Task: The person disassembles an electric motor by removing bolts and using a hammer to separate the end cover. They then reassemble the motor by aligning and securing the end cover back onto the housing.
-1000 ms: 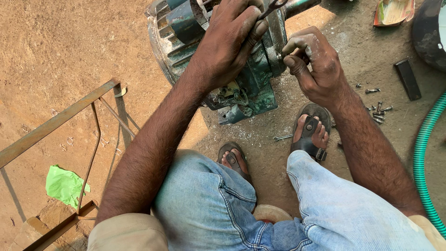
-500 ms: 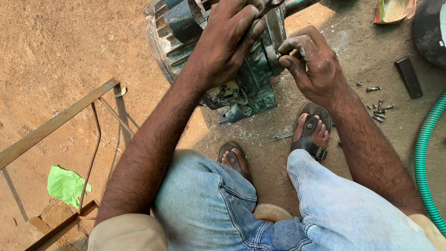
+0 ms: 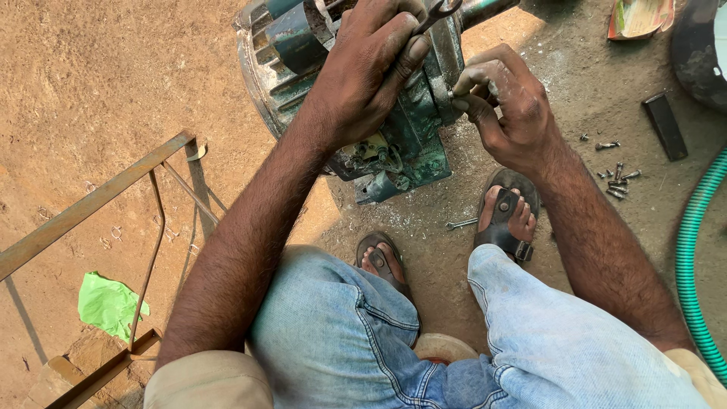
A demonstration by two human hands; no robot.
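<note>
A worn green electric motor (image 3: 413,129) lies on the dirt ground in front of my feet. My left hand (image 3: 367,72) rests on top of its housing and grips a small open-end spanner (image 3: 438,10) that sticks out past my fingers. My right hand (image 3: 503,102) is at the motor's right side, fingers pinched on a small bolt or fitting at the flange; the part itself is mostly hidden. Wires and a terminal area (image 3: 375,155) show at the motor's near end.
Several loose bolts (image 3: 617,178) lie to the right, with a dark flat bar (image 3: 665,125) and a green hose (image 3: 693,265). A small spanner (image 3: 462,223) lies by my right sandal. A rusty metal frame (image 3: 106,201) and a green scrap (image 3: 110,303) are at the left.
My right hand has shifted slightly at the motor's flange, its fingers turning. My left hand stays on the housing with the spanner.
</note>
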